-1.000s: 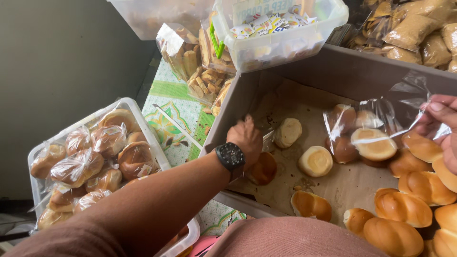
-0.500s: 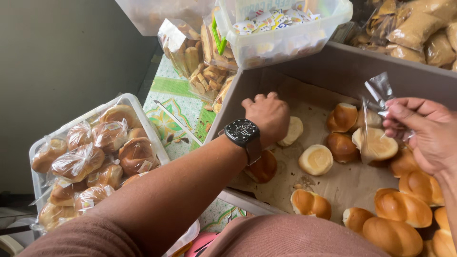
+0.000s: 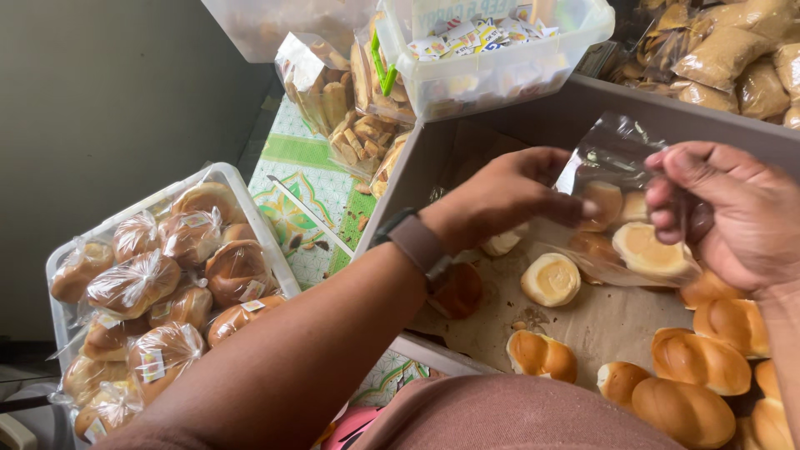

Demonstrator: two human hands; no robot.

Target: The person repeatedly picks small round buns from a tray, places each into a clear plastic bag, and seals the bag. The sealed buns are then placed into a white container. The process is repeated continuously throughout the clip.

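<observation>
A clear plastic bag [image 3: 612,162] is held up over a paper-lined grey tray [image 3: 583,117] of bread rolls. My right hand [image 3: 725,212] pinches the bag's right edge. My left hand [image 3: 508,196], with a watch on the wrist, grips the bag's left edge and holds a small roll [image 3: 602,202] at its mouth. Loose round rolls [image 3: 550,279] lie on the brown paper below, and several longer golden rolls [image 3: 696,358] lie at the lower right.
A clear tub [image 3: 221,179] of bagged rolls stands at the left. Bags of biscuits [image 3: 333,100] lean on a green patterned cloth [image 3: 304,187]. A clear box [image 3: 500,75] of small paper slips sits above the tray. More packed bags [image 3: 733,50] are at the top right.
My left hand rose from the tray's near-left part to the bag with a small roll. My right hand lifted the bag higher and held it open.
</observation>
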